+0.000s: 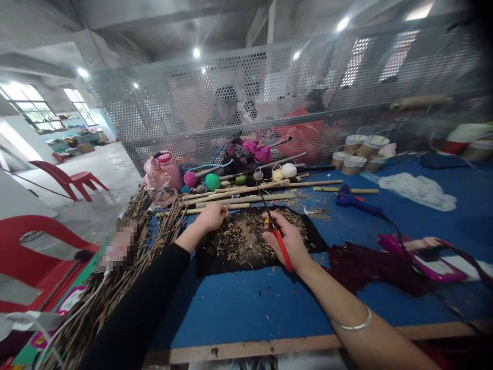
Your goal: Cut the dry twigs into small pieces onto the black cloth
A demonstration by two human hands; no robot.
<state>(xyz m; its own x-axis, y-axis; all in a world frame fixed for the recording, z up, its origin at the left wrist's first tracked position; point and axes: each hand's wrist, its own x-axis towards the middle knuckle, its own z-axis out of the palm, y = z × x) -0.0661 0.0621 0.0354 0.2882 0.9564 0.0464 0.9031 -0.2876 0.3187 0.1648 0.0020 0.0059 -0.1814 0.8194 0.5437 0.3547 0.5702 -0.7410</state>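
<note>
My right hand (293,241) is wrapped round a pair of red-handled scissors (283,250), whose dark blades point up and away from me. A small yellow bit (266,222) shows beside its fingers; I cannot tell what it belongs to. My left hand (213,217) is closed, with the fingers curled together at the left edge of a black cloth (215,264). What it holds, if anything, is hidden. Short brown plant scraps (246,239) are heaped on the cloth, between and beneath both hands.
Bundled brown twigs (127,288) lie along the left. Bamboo sticks (262,198), yarn balls (213,181) and a pink bag (159,180) stand behind. To the right are a blue glue gun (358,202), dark red cloth (370,264) and small buckets (353,163). A perforated screen (154,118) closes the back.
</note>
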